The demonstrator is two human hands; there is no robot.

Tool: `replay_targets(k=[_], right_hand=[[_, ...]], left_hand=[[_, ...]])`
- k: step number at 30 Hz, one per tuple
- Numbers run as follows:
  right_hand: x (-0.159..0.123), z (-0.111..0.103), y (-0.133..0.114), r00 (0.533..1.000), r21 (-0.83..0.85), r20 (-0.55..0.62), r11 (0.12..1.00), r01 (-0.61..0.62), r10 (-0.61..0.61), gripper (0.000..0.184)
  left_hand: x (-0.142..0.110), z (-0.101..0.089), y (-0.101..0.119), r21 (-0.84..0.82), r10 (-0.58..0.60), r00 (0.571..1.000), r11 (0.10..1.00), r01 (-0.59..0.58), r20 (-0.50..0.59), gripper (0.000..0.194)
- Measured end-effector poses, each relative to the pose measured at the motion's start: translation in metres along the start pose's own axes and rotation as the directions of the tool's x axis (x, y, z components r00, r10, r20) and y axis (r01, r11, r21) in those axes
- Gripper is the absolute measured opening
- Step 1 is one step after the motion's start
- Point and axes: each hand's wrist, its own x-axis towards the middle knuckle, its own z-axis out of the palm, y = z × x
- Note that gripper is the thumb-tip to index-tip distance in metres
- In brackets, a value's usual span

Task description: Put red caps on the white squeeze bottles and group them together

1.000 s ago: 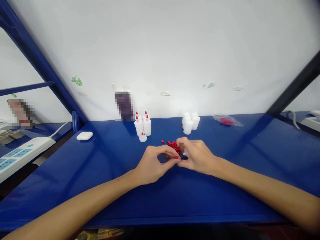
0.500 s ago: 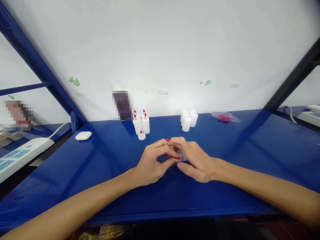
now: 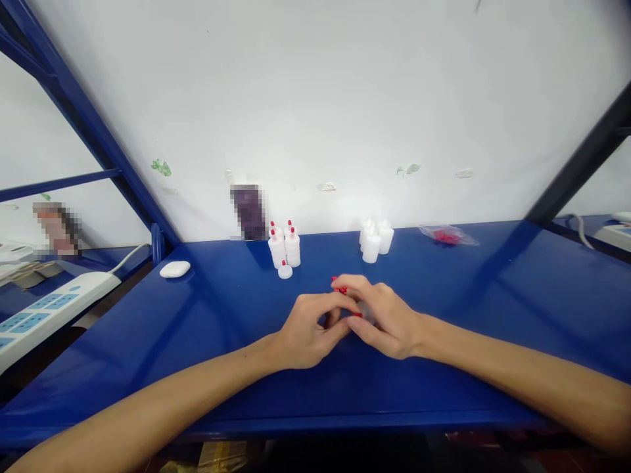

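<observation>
My left hand [image 3: 308,332] and my right hand [image 3: 382,318] meet at the middle of the blue table [image 3: 207,328], fingers curled and touching. Between the fingertips sits a small red cap [image 3: 357,315], pinched by my left hand. My right hand wraps a small whitish bottle [image 3: 367,310], mostly hidden. A pile of red caps [image 3: 339,285] shows just behind the fingers. Capped white bottles [image 3: 284,248] stand at the back left, uncapped white bottles [image 3: 374,240] at the back right.
A clear bag of red caps [image 3: 447,236] lies at the back right. A white earbud case [image 3: 175,269] rests at the left. A white power strip [image 3: 44,314] lies on the neighbouring surface to the left. Blue frame posts rise on both sides.
Both hands have closed in tighter over the bottle and now cover most of the red cap pile. The view has shifted slightly.
</observation>
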Motion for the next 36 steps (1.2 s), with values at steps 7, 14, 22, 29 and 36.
replay_targets(k=[7, 14, 22, 29, 36], right_hand=[[0.001, -0.02, 0.035, 0.943, -0.122, -0.271, 0.965, -0.23, 0.191, 0.029], [-0.001, -0.022, 0.049, 0.884, 0.069, -0.382, 0.962, -0.264, 0.27, 0.018], [0.003, -0.022, 0.061, 0.874, 0.236, -0.171, 0.88, -0.412, 0.455, 0.024], [0.005, -0.025, 0.06, 0.849, 0.221, -0.176, 0.861, -0.459, 0.498, 0.021], [0.003, -0.032, 0.053, 0.889, -0.262, -0.222, 0.854, -0.449, 0.4, 0.019]], left_hand=[[0.018, -0.076, -0.038, 0.311, -0.025, 0.939, 0.94, 0.138, -0.343, 0.012], [0.016, -0.118, -0.064, 0.495, -0.247, 0.921, 0.785, 0.373, -0.303, 0.023], [0.014, -0.109, -0.072, 0.631, -0.318, 0.934, 0.695, 0.345, -0.161, 0.03], [0.011, -0.111, -0.075, 0.715, -0.348, 0.928, 0.615, 0.333, -0.134, 0.03], [0.01, -0.089, -0.05, 0.648, -0.196, 0.976, 0.756, 0.091, 0.093, 0.025]])
